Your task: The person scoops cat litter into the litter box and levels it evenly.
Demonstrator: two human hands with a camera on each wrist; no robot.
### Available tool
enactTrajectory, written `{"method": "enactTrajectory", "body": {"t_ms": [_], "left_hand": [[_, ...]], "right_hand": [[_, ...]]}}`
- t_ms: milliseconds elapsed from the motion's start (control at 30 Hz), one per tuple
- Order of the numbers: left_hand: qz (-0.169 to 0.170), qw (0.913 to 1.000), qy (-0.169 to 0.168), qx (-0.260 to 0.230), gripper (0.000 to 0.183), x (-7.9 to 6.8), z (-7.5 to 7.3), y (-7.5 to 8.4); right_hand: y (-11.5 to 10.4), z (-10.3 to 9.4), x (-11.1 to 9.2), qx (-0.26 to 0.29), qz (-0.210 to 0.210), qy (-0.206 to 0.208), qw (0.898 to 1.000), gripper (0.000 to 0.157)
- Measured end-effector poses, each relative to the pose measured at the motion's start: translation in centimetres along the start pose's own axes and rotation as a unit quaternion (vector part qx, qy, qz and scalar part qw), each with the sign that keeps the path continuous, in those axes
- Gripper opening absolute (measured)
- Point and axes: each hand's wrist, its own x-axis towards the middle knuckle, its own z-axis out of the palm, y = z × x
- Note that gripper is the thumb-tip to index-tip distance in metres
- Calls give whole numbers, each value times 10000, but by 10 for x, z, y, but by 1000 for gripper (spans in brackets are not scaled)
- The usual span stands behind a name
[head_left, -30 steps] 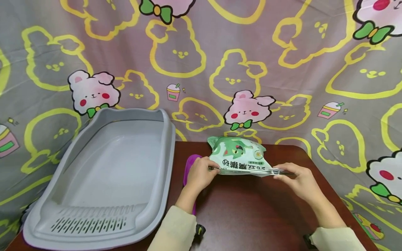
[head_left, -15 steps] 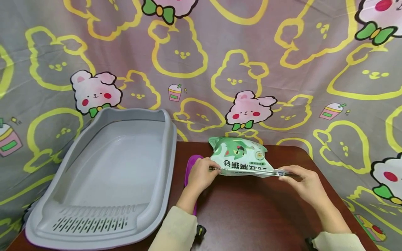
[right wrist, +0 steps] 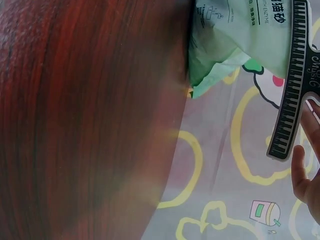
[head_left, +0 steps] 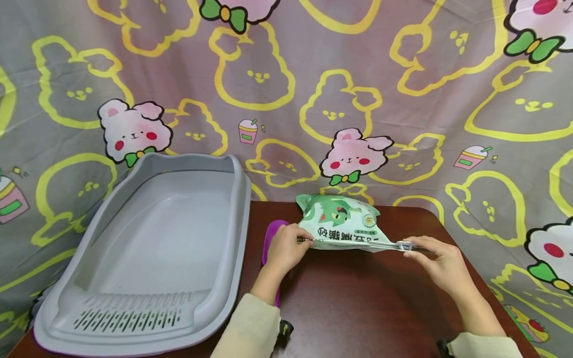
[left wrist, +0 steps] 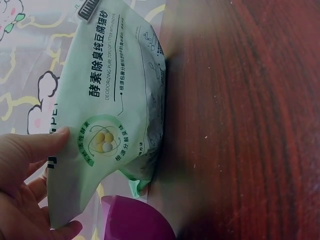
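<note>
A pale green bag of tofu cat litter (head_left: 340,219) lies on the table, its top edge drawn up flat toward me. My left hand (head_left: 284,253) pinches the top left corner of the bag between thumb and fingers. At the other end, my right hand (head_left: 440,261) pinches the handle of a clip with its thumb and fingertips. In the right wrist view this clip (right wrist: 288,110) is a long black bar with a piano-key print and "Music" lettering, lying along the bag's top edge and sticking out past its corner. The clip's far end (left wrist: 89,9) overlaps the bag in the left wrist view.
A large grey litter box (head_left: 243,214) with a slotted front ledge stands left of the bag. Between them lies a purple plastic piece (head_left: 272,236) with a rounded end, partly behind my left arm. The dark wood table (head_left: 349,308) ends at a patterned curtain (head_left: 286,59).
My right hand has moved a little to the right with the clip, which sticks out farther past the bag's corner. The left hand keeps its pinch in place.
</note>
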Motion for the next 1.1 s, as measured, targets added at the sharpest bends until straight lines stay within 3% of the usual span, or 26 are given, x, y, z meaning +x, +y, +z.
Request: {"method": "enactTrajectory", "body": {"t_ms": [400,800,1100], "left_hand": [[-30,10000,-3,24,7,0,0,1],[-28,10000,10,-86,7,2,0,3],[-45,9999,-47,-144,6,1,1,0]], "right_hand": [[-3,-6,-6,-373,-171,150,9990,47],[1,-15,-11,-241,-285,352,9987,46],[-2,-19,-15,-540,-37,334,9980,43]]}}
